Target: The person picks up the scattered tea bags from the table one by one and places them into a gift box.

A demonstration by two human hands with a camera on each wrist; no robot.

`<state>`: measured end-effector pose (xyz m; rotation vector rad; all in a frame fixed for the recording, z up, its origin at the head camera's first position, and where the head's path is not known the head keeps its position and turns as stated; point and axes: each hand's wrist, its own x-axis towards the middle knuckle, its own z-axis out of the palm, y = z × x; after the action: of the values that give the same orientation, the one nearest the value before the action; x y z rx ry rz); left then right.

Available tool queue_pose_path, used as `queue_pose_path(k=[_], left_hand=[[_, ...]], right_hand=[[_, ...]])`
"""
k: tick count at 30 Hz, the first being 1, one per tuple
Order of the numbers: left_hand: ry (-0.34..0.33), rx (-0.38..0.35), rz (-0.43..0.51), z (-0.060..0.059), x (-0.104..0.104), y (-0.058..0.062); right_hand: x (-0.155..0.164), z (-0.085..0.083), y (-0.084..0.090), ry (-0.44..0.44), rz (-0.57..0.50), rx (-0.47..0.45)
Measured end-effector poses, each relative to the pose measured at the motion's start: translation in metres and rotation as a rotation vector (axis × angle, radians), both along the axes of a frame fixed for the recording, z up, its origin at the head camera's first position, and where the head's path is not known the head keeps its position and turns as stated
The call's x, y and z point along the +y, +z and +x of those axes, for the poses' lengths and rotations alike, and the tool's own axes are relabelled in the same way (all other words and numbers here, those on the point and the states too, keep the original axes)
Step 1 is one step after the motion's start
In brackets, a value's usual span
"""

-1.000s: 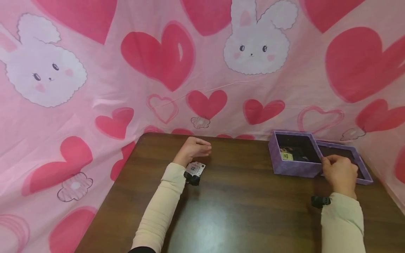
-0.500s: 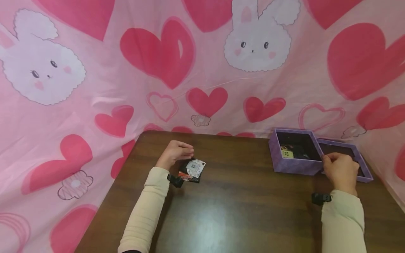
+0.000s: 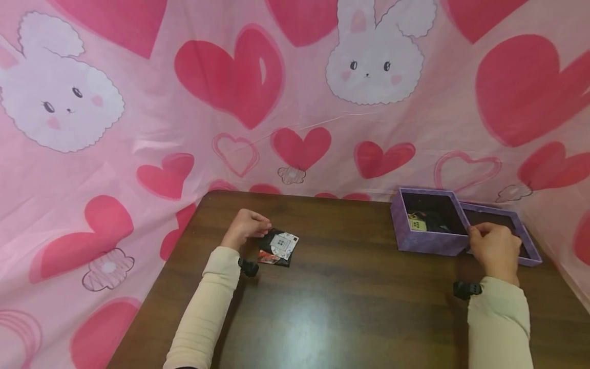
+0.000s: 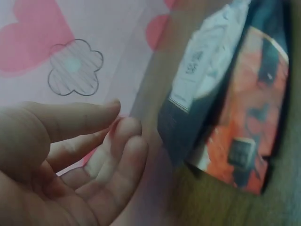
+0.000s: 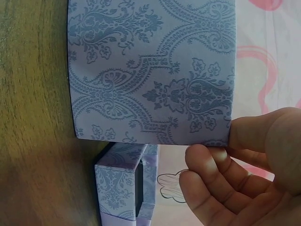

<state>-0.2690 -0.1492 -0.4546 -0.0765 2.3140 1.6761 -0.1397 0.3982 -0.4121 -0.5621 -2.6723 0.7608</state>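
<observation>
Right hand pinches damask-patterned box at its 4 o'clock corner; left hand loosely curled, empty, printed sachets at its 4 o'clock. Risk: hard tug skews box; low sweep scatters sachets.

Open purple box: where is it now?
In the head view, the box stands at the table's back right, just left of the lid, with the right hand gripping its near right corner.
</observation>
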Motion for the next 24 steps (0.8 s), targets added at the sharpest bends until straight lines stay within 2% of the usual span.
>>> queue_pose_path(k=[7, 12, 15, 24], left_hand=[[-0.046, 0.135, -0.353, 0.0, 0.007, -0.004], [-0.05, 0.229, -0.571, 0.0, 0.015, -0.006], [-0.046, 0.249, -0.613, 0.001, 0.018, -0.006], [-0.043, 0.244, -0.615, -0.003, 0.021, -0.009]], right_hand=[[0.001, -0.001, -0.002, -0.006, 0.013, 0.02], [0.0, 0.0, -0.002, -0.006, -0.001, 0.009], [-0.001, 0.0, -0.003, -0.005, 0.004, 0.016], [0.001, -0.001, -0.002, -0.009, 0.014, 0.035]])
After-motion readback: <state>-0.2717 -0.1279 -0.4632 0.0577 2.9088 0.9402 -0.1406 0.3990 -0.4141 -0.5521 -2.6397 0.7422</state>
